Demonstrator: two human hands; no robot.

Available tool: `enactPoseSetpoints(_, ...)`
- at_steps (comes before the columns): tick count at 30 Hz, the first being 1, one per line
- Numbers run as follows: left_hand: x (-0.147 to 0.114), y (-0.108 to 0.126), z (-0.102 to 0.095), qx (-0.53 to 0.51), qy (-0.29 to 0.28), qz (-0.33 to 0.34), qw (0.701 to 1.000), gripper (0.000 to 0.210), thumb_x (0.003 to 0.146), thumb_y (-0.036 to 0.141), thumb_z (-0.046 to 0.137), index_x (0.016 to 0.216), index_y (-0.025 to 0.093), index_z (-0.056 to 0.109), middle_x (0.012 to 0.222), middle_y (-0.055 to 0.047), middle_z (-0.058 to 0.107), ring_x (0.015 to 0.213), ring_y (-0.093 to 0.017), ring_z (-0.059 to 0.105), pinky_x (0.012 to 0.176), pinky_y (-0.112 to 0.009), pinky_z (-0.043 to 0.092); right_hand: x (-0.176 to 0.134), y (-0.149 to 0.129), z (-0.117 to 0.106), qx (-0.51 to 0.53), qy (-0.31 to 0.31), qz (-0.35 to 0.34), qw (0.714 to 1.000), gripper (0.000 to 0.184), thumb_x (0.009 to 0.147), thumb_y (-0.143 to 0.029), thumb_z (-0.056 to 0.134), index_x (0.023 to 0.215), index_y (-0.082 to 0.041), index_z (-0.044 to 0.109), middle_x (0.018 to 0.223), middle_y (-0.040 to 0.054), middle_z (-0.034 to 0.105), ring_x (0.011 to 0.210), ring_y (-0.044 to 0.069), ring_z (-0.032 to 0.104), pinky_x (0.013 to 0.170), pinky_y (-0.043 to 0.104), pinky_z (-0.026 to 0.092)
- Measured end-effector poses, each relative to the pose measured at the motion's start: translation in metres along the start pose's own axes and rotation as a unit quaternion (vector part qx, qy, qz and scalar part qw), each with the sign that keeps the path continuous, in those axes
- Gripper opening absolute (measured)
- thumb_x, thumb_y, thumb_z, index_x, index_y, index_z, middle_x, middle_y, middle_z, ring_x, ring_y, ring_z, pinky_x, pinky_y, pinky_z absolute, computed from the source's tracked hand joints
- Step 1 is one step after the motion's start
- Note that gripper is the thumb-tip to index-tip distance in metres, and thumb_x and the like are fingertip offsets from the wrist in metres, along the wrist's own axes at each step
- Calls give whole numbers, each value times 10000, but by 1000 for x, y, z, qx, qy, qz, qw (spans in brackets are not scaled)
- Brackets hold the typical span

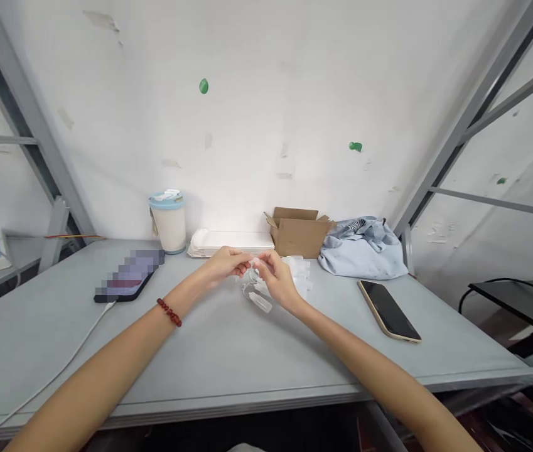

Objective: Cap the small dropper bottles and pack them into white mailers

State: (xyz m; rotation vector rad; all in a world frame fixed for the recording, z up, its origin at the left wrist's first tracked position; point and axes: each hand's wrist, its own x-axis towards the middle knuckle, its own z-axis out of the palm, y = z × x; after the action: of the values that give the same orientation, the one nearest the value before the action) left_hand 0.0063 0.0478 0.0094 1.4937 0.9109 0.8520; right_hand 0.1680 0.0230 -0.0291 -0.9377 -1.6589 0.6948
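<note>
My left hand [226, 263] and my right hand [276, 276] meet over the middle of the desk, fingertips pinched together. Between them is a small whitish translucent piece [255, 262], too small to name and partly covered by the fingers. Just below lies a clear plastic tube [260, 302] with a pale tip, touching nothing in my grip that I can make out. Behind and beside my right hand, several translucent plastic pieces [300, 270] lie in a pile, partly hidden by that hand. A dark red bead bracelet circles my left wrist.
A small cardboard box [297, 237] stands open at the back, beside a white stack [235, 242] and a lidded cup [170, 226]. Light blue cloth [365, 251] lies bunched right of the box. Phones lie left [130, 275] and right [388, 309]; a white cable runs from the left one.
</note>
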Motion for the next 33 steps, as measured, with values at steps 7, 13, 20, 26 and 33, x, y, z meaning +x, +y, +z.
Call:
enactPoseSetpoints(7, -11, -15, 4, -1, 19, -36, 999, 312, 662, 426, 715, 638, 135, 606, 652, -5, 567, 575, -96, 484, 569, -248, 394, -11, 4, -5, -8, -27, 14, 1000, 180, 849, -370, 490, 877, -196, 525, 796, 5, 591, 703, 127, 535, 656, 260, 439)
enactPoseSetpoints(13, -19, -14, 7, -27, 11, -30, 999, 308, 709, 445, 690, 739, 141, 662, 740, -37, 613, 644, -119, 537, 602, -254, 430, -14, -10, -7, -7, -46, 35, 998, 181, 886, -348, 425, 911, -196, 520, 748, -7, 599, 635, 110, 503, 615, 244, 393)
enactPoseSetpoints(20, -23, -16, 17, -27, 30, -12, 999, 282, 701, 425, 722, 743, 150, 675, 724, -23, 617, 664, -123, 551, 627, -263, 442, -12, -10, -8, 22, -54, 102, 993, 149, 821, -255, 422, 925, -199, 513, 606, -42, 569, 611, 122, 523, 590, 239, 385)
enactPoseSetpoints(26, -24, -18, 19, 37, 17, 18, 999, 313, 720, 444, 697, 837, 153, 697, 770, -43, 669, 696, -147, 573, 643, -281, 453, -10, -4, -6, 80, -31, 172, 981, 129, 763, -210, 425, 856, -196, 513, 568, -35, 569, 592, 128, 539, 532, 223, 366)
enactPoseSetpoints(33, -21, -22, 14, 126, -7, 76, 989, 402, 740, 458, 666, 1018, 168, 689, 1006, -78, 700, 895, -209, 610, 724, -290, 464, -9, -18, -10, 208, -77, 270, 937, 100, 780, -188, 444, 722, -161, 520, 513, -28, 509, 384, 52, 310, 391, 195, 182)
